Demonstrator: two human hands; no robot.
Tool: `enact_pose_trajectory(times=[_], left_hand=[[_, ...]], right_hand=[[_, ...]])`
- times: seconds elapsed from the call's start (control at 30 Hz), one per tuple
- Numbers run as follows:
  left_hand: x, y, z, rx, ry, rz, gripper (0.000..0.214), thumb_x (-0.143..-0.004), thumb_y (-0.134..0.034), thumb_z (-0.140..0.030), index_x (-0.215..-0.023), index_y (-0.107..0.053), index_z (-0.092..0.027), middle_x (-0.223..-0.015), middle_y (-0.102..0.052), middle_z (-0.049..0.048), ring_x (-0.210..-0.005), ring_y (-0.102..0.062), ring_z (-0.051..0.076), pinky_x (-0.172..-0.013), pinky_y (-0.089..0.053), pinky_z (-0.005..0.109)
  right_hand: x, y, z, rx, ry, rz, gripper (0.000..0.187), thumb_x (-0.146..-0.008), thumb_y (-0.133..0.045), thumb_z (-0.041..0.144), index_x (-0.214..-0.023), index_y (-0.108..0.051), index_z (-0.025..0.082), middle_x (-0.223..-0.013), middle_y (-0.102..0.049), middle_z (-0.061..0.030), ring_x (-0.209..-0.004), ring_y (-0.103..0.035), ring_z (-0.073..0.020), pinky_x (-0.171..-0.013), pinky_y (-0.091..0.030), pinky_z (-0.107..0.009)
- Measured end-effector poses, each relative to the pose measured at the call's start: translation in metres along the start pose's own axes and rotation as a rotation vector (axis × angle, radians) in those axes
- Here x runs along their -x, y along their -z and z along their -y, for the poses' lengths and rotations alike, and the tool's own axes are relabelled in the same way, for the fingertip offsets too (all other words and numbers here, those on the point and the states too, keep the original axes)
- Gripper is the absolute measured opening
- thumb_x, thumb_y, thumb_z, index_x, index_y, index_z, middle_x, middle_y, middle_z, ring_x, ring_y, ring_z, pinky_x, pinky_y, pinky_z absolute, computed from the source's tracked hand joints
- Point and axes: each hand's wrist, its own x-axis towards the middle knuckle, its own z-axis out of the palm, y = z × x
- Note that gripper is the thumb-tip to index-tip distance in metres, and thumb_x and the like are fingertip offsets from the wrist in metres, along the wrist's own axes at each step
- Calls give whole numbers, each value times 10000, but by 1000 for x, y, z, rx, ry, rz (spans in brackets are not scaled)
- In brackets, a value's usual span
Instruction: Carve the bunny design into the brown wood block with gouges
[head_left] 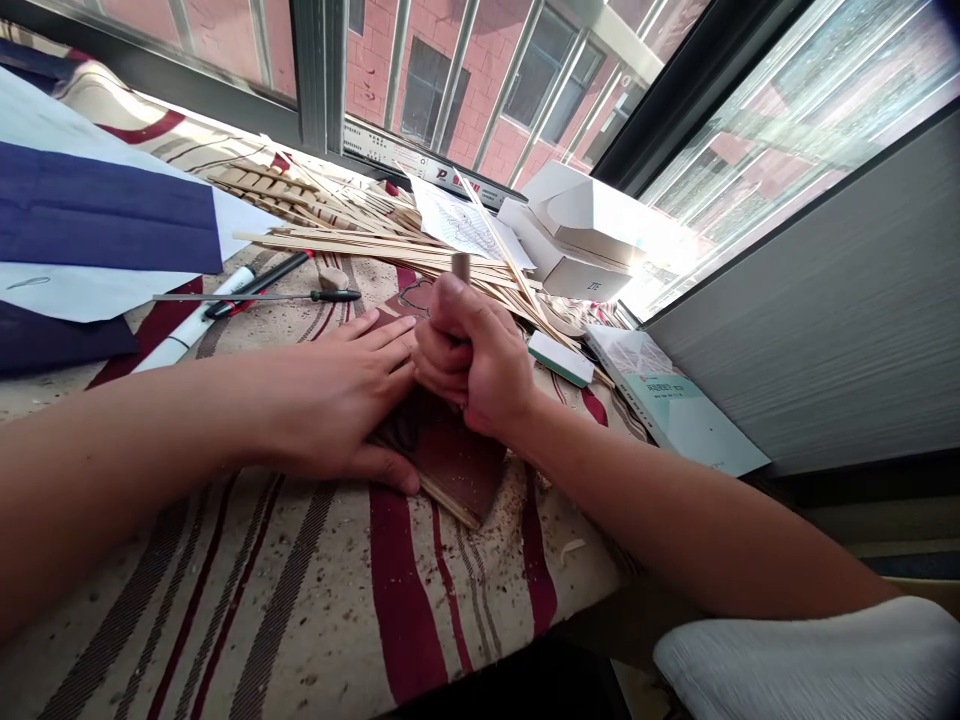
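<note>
Atop the striped cloth, left hand lies open, fingers spread, flat against a dark sandpaper-faced board. Right hand closed in a fist around a short wooden dowel, top protruding, fist over the board. Loose wood strips lie just beyond.

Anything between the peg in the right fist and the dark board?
Only the right hand itself: its fist wraps the wooden peg and hides its lower end, so contact with the dark board can't be seen. No other object shows there. The left hand lies flat beside it.
</note>
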Motion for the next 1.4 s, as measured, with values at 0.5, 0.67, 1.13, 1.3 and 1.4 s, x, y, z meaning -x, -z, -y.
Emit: enact_pose_trajectory(times=[0.5,0.67,1.13,1.3,1.4], left_hand=[[-2,3,-4,-76,67,99,1248,-844,-509,-990,-1724,-382,-114,-1818,-184,270,-1740,-165,427,-1442,-113,596],[-2,7,-9,-79,144,164,1308,-835,-573,-962,-1746,-327,-57,-1824,-109,279,-1739,-106,465,-1439,-95,614],[6,-11,11,-112,97,72,1356,-819,-389,-1063,-1802,-176,-153,-1846,-56,223,-1729,-123,497,-1413,-176,667],[8,-15,14,-107,96,50,1348,-796,-416,-1077,-1799,-210,-200,-1861,-68,181,-1737,-135,464,-1436,-156,615],[7,-8,8,-86,118,85,1348,-795,-410,-1079,-1781,-278,-168,-1857,-96,198,-1736,-124,472,-1432,-142,642]], right_hand=[[1,6,-1,-97,51,-88,593,-1036,-640,551,-632,-324,254,-485,-199,117,-386,-101,-62,-344,-147,-223],[-1,1,-8,-97,117,-414,593,-989,-747,517,-633,-359,244,-468,-271,114,-397,-193,-55,-349,-208,-215],[1,16,6,-120,239,-371,533,-1011,-715,463,-669,-367,249,-513,-273,111,-383,-214,-52,-328,-148,-230],[1,13,-2,-52,174,-248,578,-980,-727,614,-690,-365,269,-530,-262,111,-386,-210,-62,-330,-189,-251],[1,9,-10,-27,176,-240,618,-947,-753,669,-695,-351,274,-535,-280,106,-408,-222,-66,-344,-211,-257]])
